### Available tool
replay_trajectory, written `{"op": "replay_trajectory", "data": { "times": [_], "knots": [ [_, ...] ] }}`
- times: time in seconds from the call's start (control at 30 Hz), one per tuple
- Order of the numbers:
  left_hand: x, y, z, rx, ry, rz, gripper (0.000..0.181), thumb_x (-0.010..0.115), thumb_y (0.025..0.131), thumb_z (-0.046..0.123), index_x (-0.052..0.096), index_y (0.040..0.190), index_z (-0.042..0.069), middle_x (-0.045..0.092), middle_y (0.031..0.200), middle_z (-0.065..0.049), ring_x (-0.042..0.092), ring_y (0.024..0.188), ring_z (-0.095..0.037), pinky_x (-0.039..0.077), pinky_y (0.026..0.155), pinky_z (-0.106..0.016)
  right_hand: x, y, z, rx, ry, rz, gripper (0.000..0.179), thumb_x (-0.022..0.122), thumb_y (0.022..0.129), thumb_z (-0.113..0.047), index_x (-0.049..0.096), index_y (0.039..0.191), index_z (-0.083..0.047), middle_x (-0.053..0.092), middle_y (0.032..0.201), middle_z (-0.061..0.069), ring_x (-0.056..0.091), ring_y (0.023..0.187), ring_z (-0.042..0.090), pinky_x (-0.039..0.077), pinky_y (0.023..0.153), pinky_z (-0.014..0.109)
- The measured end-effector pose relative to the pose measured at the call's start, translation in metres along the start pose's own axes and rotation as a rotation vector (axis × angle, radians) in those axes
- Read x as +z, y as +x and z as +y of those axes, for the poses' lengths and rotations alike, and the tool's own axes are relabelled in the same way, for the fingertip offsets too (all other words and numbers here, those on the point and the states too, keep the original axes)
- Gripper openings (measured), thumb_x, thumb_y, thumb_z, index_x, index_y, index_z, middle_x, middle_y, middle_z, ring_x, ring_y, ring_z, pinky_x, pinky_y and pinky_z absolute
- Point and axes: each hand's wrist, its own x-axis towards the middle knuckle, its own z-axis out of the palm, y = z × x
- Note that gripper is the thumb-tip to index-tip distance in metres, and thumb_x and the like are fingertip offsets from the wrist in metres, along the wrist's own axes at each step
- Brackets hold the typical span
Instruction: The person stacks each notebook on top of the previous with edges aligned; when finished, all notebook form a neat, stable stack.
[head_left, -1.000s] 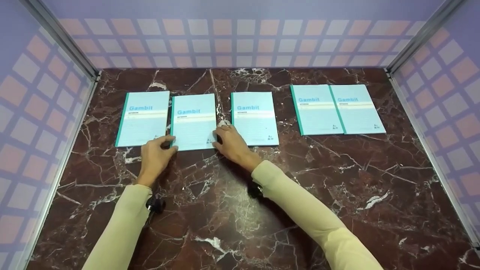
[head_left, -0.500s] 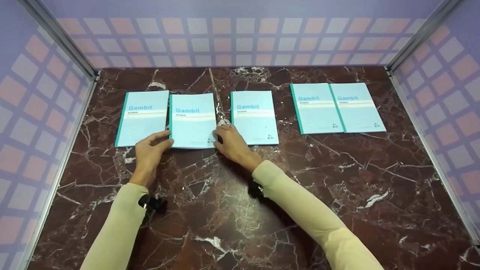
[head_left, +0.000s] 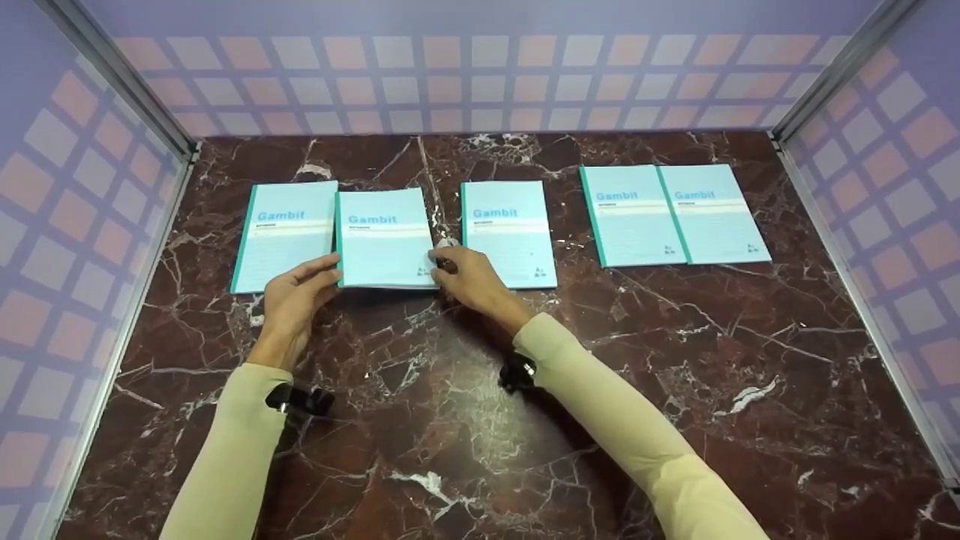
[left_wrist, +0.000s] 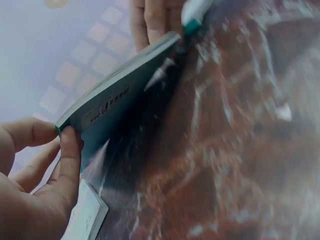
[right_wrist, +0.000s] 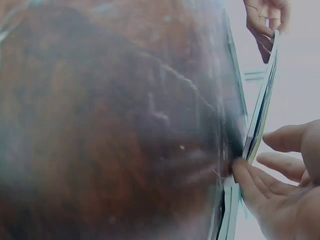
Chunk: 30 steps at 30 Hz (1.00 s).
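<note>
Both hands pinch a pale blue "Gambit" notebook (head_left: 386, 255) with a green spine, one at each near corner. My left hand (head_left: 292, 300) holds the spine side; my right hand (head_left: 476, 279) holds the opposite edge. In the left wrist view the notebook's near edge is raised off the table, showing its back cover (left_wrist: 107, 110) with a barcode, and the left thumb and fingers (left_wrist: 69, 155) grip the spine corner. The right wrist view shows the page edges (right_wrist: 262, 97) between the right hand's thumb and fingers (right_wrist: 285, 137). A matching notebook (head_left: 289, 225) lies directly left of it.
Another notebook (head_left: 508, 225) lies just right of my right hand. Two more, a left one (head_left: 630, 217) and a right one (head_left: 716, 214), lie side by side further right. The dark red marble table (head_left: 480, 420) is enclosed by checked panels (head_left: 480, 82) at back and sides.
The held notebook's near edge has risen from the table, and the notebook has shifted slightly left toward its neighbour. My left hand has moved a little left and away from me.
</note>
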Motion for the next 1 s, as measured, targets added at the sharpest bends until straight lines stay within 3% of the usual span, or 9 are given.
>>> {"op": "replay_trajectory", "data": {
  "times": [0.17, 0.27, 0.43, 0.53, 0.73, 0.83, 1.0],
  "knots": [
    [0.000, -0.001, 0.002, -0.011, -0.083, -0.014, 0.043, 0.072, 0.099, -0.003, 0.062, 0.141, -0.009, 0.064, 0.125, -0.007, 0.070, 0.100, -0.012, 0.058, 0.095, -0.025, -0.006, -0.003, -0.001, 0.109, 0.171, -0.042, 0.041, 0.063, 0.108, -0.017, 0.063, 0.147, -0.005, 0.075, 0.114, 0.013, 0.072, 0.091, 0.025, 0.057, 0.073, 0.032],
    [-0.001, -0.002, 0.002, -0.010, -0.102, -0.012, 0.041, 0.072, 0.099, -0.003, 0.064, 0.139, -0.008, 0.064, 0.126, -0.007, 0.070, 0.099, -0.013, 0.058, 0.097, -0.026, -0.007, -0.002, 0.001, 0.145, 0.259, -0.052, 0.041, 0.066, 0.107, -0.014, 0.063, 0.147, -0.004, 0.076, 0.107, 0.012, 0.073, 0.087, 0.024, 0.059, 0.070, 0.031],
    [-0.001, -0.002, -0.001, -0.006, -0.126, -0.005, 0.032, 0.073, 0.097, -0.005, 0.073, 0.129, -0.004, 0.068, 0.125, -0.007, 0.071, 0.099, -0.014, 0.058, 0.098, -0.027, -0.005, -0.002, 0.004, 0.185, 0.459, -0.053, 0.043, 0.071, 0.101, -0.001, 0.062, 0.143, 0.004, 0.074, 0.111, 0.020, 0.076, 0.091, 0.031, 0.065, 0.080, 0.033],
    [-0.001, -0.004, -0.002, 0.030, -0.075, -0.010, 0.034, 0.073, 0.097, -0.005, 0.070, 0.132, -0.007, 0.071, 0.124, -0.007, 0.071, 0.100, -0.014, 0.058, 0.096, -0.027, -0.006, -0.003, 0.005, 0.186, 0.535, -0.051, 0.045, 0.071, 0.098, 0.005, 0.060, 0.142, 0.008, 0.072, 0.113, 0.023, 0.075, 0.087, 0.029, 0.065, 0.082, 0.035],
    [-0.001, -0.007, -0.005, 0.129, 0.176, -0.038, 0.042, 0.075, 0.099, 0.004, 0.066, 0.138, -0.008, 0.074, 0.118, -0.005, 0.071, 0.101, -0.013, 0.059, 0.094, -0.027, -0.010, -0.003, 0.007, 0.143, 0.481, -0.020, 0.047, 0.075, 0.095, 0.005, 0.062, 0.140, 0.008, 0.071, 0.113, 0.020, 0.069, 0.084, 0.019, 0.063, 0.078, 0.031],
    [0.000, -0.009, -0.007, 0.169, 0.286, -0.042, 0.039, 0.076, 0.099, 0.007, 0.069, 0.135, -0.005, 0.075, 0.112, -0.004, 0.072, 0.096, -0.012, 0.060, 0.091, -0.027, -0.013, -0.004, 0.009, 0.100, 0.408, 0.005, 0.047, 0.076, 0.094, 0.003, 0.064, 0.139, 0.007, 0.071, 0.116, 0.020, 0.069, 0.094, 0.022, 0.061, 0.085, 0.030],
    [0.002, -0.010, -0.010, 0.213, 0.372, -0.055, 0.037, 0.077, 0.098, 0.008, 0.072, 0.133, -0.003, 0.076, 0.112, -0.011, 0.072, 0.092, -0.010, 0.060, 0.086, -0.023, -0.019, -0.008, 0.011, 0.051, 0.325, 0.008, 0.047, 0.077, 0.095, -0.001, 0.065, 0.140, 0.005, 0.071, 0.124, 0.020, 0.069, 0.111, 0.030, 0.057, 0.099, 0.030]
  ]
}}
